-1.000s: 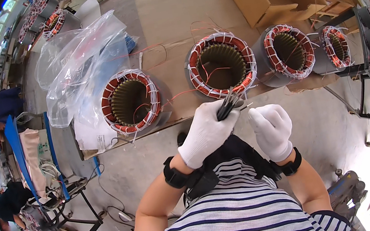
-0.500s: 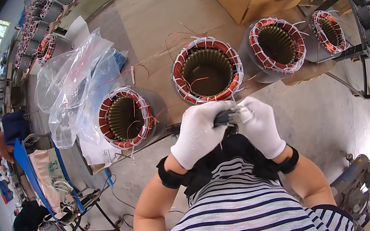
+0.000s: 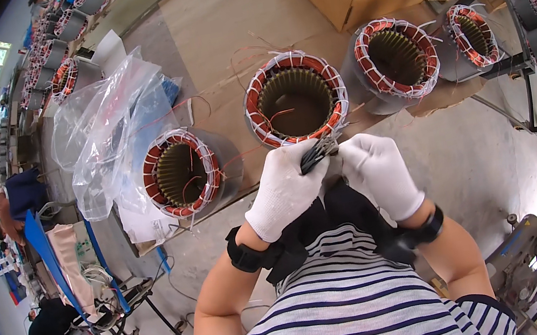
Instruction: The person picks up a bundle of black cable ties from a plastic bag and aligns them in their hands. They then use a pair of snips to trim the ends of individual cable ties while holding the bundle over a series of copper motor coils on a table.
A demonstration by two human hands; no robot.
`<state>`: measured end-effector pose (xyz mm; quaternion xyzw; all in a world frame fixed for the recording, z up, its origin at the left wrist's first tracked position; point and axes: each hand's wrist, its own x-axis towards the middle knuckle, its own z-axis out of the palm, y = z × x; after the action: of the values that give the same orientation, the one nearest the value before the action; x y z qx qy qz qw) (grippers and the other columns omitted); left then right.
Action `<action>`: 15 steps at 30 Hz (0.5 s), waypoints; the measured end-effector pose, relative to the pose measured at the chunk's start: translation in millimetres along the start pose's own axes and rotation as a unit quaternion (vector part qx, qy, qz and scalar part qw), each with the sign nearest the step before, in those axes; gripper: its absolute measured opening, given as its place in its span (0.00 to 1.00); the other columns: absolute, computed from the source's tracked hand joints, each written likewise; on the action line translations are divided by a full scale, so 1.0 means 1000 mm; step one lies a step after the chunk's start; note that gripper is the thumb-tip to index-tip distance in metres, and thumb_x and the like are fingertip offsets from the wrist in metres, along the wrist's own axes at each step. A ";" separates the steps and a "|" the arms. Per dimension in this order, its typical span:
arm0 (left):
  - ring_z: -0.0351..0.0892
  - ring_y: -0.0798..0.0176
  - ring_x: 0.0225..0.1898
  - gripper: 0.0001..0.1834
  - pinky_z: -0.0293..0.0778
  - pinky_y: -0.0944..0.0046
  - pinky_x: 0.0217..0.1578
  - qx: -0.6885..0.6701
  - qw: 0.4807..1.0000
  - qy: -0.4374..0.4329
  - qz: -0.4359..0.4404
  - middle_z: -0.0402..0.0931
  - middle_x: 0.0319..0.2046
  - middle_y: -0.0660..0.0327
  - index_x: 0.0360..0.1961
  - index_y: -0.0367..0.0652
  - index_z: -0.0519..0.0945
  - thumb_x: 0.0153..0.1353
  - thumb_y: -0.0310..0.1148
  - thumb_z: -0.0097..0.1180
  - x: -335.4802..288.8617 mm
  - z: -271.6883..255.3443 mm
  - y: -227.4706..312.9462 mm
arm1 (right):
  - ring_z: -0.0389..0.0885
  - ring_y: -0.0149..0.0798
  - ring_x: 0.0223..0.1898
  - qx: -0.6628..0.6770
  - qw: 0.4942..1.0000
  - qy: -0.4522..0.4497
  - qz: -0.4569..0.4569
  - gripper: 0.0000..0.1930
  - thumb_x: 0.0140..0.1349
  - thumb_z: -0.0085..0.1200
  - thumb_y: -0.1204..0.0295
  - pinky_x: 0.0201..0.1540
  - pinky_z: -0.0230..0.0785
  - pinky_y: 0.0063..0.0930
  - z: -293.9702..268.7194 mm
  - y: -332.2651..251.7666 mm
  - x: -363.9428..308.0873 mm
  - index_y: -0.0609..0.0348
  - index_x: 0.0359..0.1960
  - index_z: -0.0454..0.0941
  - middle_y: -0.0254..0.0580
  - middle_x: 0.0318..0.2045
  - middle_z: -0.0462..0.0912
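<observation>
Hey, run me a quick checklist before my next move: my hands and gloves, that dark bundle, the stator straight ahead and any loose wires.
1. White gloves on both hands: ok.
2. Left hand closed around the bundle of dark strands: ok.
3. Right hand gripping a strand: cannot tell; its curled fingers are beside the bundle's end and hide what they may hold.
4. Stator straight ahead standing with its opening facing up: ok.
5. That opening free of loose wire: not ok; an orange wire shows inside it.
</observation>
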<state>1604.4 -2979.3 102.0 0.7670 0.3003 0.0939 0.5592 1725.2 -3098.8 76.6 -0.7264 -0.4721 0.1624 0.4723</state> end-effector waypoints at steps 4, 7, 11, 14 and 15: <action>0.72 0.73 0.27 0.10 0.71 0.68 0.34 0.020 1.000 -0.001 -0.008 0.79 0.25 0.58 0.38 0.35 0.81 0.57 0.23 0.51 0.002 -0.002 0.002 | 0.73 0.44 0.23 -0.015 0.998 -0.050 -0.019 0.08 0.53 0.57 0.73 0.27 0.66 0.30 -0.012 0.009 -0.005 0.60 0.34 0.75 0.41 0.24 0.75; 0.72 0.74 0.27 0.10 0.71 0.69 0.33 -0.015 0.998 -0.018 -0.051 0.79 0.24 0.59 0.38 0.36 0.81 0.57 0.23 0.51 0.002 -0.002 0.007 | 0.73 0.44 0.27 -0.202 0.971 0.003 -0.125 0.08 0.50 0.58 0.73 0.28 0.66 0.30 -0.017 -0.001 0.006 0.58 0.32 0.74 0.39 0.27 0.75; 0.71 0.75 0.26 0.10 0.70 0.69 0.32 -0.012 1.000 -0.014 -0.024 0.79 0.24 0.60 0.38 0.36 0.81 0.58 0.24 0.50 0.002 0.000 0.004 | 0.71 0.39 0.25 -0.199 0.959 -0.003 -0.203 0.05 0.51 0.57 0.74 0.28 0.64 0.30 -0.012 0.001 0.016 0.58 0.27 0.73 0.40 0.24 0.73; 0.70 0.75 0.25 0.10 0.70 0.69 0.30 -0.005 1.000 -0.011 -0.019 0.78 0.22 0.61 0.38 0.36 0.81 0.58 0.25 0.50 0.001 0.000 0.003 | 0.71 0.38 0.24 -0.085 0.992 -0.035 -0.081 0.05 0.54 0.57 0.72 0.28 0.64 0.29 -0.011 -0.005 0.004 0.58 0.26 0.74 0.40 0.22 0.73; 0.70 0.75 0.24 0.10 0.69 0.69 0.28 0.009 1.000 -0.016 -0.024 0.77 0.21 0.62 0.38 0.37 0.81 0.59 0.25 0.50 0.003 -0.001 0.004 | 0.71 0.37 0.24 -0.029 0.998 -0.050 -0.018 0.06 0.55 0.56 0.71 0.28 0.64 0.29 -0.011 -0.007 -0.001 0.57 0.26 0.74 0.40 0.22 0.72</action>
<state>1608.0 -2977.9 105.3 0.7661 0.3108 0.0656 0.5587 1728.2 -3104.9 87.7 -0.7220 -0.5127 0.1759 0.4301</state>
